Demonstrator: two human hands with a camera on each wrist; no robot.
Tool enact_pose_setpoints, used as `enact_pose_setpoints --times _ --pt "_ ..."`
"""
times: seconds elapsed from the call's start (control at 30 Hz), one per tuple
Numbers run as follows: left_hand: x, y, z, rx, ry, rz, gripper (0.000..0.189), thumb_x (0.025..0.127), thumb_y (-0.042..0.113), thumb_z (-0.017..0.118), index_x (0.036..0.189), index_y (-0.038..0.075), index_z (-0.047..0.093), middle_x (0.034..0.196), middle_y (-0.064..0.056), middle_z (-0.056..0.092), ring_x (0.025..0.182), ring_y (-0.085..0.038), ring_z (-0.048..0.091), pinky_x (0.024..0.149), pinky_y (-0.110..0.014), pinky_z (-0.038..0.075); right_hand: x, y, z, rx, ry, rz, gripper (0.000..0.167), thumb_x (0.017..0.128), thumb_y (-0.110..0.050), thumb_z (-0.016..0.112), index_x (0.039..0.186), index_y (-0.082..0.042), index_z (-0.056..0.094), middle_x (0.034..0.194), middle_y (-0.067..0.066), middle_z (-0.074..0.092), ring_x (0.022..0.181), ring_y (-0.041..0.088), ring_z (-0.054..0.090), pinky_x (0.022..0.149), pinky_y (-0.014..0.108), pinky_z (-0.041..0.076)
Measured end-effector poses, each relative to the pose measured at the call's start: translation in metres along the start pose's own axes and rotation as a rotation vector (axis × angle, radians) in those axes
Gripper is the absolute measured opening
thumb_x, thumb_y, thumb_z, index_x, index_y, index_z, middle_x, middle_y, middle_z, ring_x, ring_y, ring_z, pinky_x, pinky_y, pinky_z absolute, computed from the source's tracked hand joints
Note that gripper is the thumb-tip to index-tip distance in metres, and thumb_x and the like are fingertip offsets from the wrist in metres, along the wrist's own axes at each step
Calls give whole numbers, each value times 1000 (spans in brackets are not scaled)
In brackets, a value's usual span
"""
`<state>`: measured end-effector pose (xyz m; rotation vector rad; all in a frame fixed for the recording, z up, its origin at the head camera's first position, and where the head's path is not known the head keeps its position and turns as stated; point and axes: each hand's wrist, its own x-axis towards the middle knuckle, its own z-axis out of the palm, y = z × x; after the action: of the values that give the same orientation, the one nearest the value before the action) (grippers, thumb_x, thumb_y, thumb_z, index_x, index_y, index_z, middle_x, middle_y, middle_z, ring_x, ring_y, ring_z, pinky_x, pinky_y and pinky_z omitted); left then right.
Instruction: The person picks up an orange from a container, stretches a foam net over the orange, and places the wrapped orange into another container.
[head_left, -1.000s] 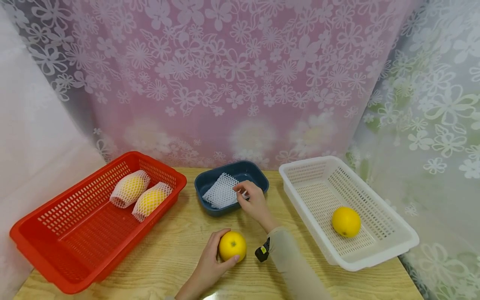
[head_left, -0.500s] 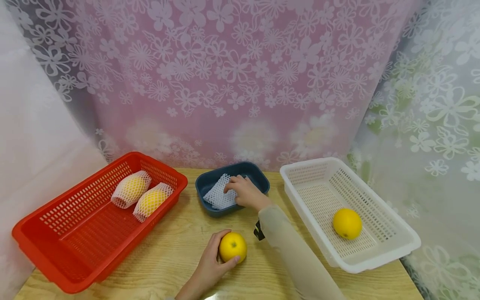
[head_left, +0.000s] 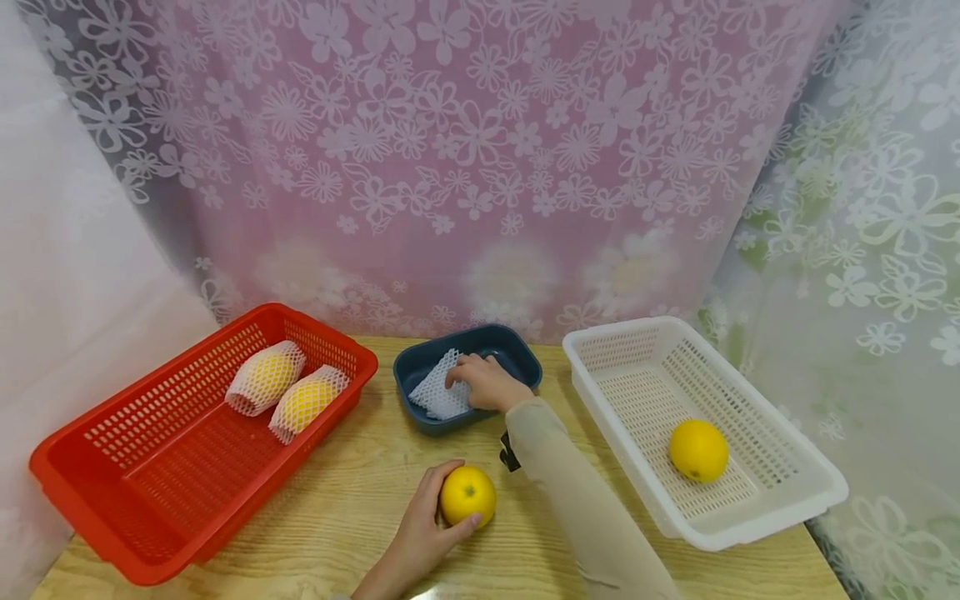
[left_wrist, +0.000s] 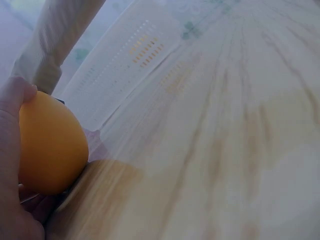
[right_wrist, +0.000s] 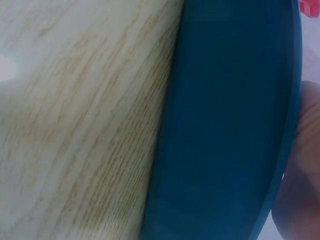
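My left hand [head_left: 422, 523] holds an orange [head_left: 468, 495] on the wooden table, fingers and thumb around its sides. The left wrist view shows this orange [left_wrist: 52, 142] close up at the table surface. My right hand [head_left: 489, 383] reaches into a small dark blue basin [head_left: 420, 422], its bent fingers on the white foam net sleeves [head_left: 441, 390]. In the right wrist view the basin's wall [right_wrist: 225, 120] covers most of that hand, and its fingertips are hidden; I cannot tell whether they pinch a sleeve.
On the left, a red basket [head_left: 187, 442] holds two oranges in foam nets [head_left: 266, 377]. A white basket [head_left: 622, 437] on the right holds one bare orange [head_left: 698, 451]. Behind the table hangs a pink floral curtain [head_left: 480, 167].
My right hand has come left and down from over the basin's near rim onto the foam nets, its forearm following. My left hand and its orange stay in place.
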<state>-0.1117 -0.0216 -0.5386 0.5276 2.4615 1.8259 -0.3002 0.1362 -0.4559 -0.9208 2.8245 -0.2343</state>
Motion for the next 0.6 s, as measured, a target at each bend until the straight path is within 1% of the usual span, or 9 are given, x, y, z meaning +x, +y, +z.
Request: enact_pose_setpoints --times 0.1,0.2,0.3,0.37,0.47,0.53,0.6 --pt "0 1 0 -4 -12 -10 74 83 41 78 144 16 45 134 7 48 118 -15 51 103 -37 42 0 1 2 3 0 11 36 85 6 66 106 -23 70 114 -1 59 110 20 52 102 49 37" --pt "-1 2 0 -11 -7 -8 75 83 41 79 144 15 45 135 7 48 119 -15 51 103 -38 42 1 1 4 3 19 3 26 85 1 67 95 -23 70 107 -3 59 105 19 53 99 48 39" --pt "-1 2 -1 -7 -4 -4 74 83 41 79 144 15 45 135 7 48 119 -15 51 103 -38 42 1 1 5 -4 38 0 20 86 -4 69 89 -23 70 103 -4 59 102 19 53 96 48 39" --pt "0 2 -1 0 -5 -4 74 83 42 78 144 15 45 135 7 48 119 -15 51 103 -39 42 1 1 5 -1 39 9 17 87 -6 69 91 -23 70 103 -3 60 101 18 53 97 49 39" --pt "1 1 -1 1 -18 -13 74 84 44 77 144 16 44 135 6 48 119 -15 51 102 -40 43 1 1 5 -3 28 31 20 87 -6 69 97 -23 70 103 -3 60 100 18 53 99 50 38" --pt "1 1 -2 -2 -25 -22 75 84 44 77 144 16 44 135 6 48 118 -16 51 102 -40 43 1 1 5 -13 30 41 19 88 -7 68 100 -23 71 102 -3 60 97 17 53 97 47 39" --pt "1 1 -2 -3 -28 -29 75 84 45 77 145 16 43 135 6 47 118 -16 51 102 -41 43 1 1 5 -25 39 44 16 89 -10 68 97 -23 72 98 -4 60 93 17 52 93 45 40"
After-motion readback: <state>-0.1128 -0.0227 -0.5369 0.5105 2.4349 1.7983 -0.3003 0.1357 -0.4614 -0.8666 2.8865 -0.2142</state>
